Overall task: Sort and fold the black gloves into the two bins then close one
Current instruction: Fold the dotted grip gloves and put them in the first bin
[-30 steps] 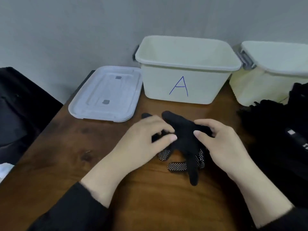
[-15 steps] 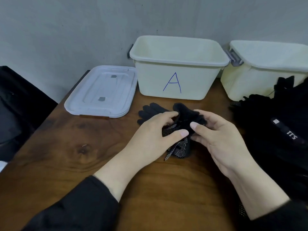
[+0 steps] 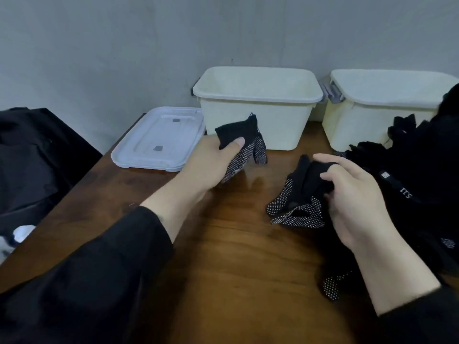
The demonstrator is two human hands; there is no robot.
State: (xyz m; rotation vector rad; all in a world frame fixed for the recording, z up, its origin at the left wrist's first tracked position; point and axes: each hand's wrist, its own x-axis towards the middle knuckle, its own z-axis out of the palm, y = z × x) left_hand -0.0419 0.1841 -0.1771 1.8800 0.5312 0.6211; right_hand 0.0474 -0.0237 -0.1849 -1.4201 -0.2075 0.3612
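On the brown wooden counter (image 3: pixel 243 256), whose polished top shows dark grain and a soft glare, two cream plastic bins stand against a plain grey wall (image 3: pixel 149 45). The nearer bin (image 3: pixel 280 127) sits open, with a blue mark on its front almost wholly hidden behind a glove, so the letter cannot be read. The second bin (image 3: pixel 360 122) stands just to its right, also open, with a grey latch (image 3: pixel 331 91) between the two rims. A pale lid (image 3: pixel 159 140) lies flat on the counter to the left of the nearer bin, touching or nearly touching its base.

The left hand (image 3: pixel 211 162) is raised in front of the nearer bin, its grip clamped on a folded black glove (image 3: pixel 242 142) with white dots on the palm side, thumb pressed on the cuff. The right hand (image 3: pixel 352 194) has its fingers curled around a second dotted glove (image 3: pixel 300 197), bunched low over the counter. A heap of black gloves (image 3: pixel 422 175) fills the right edge, carrying a small white label and pale characters too blurred to read surely. Dark fabric (image 3: pixel 37 157) lies beyond the counter at the left.
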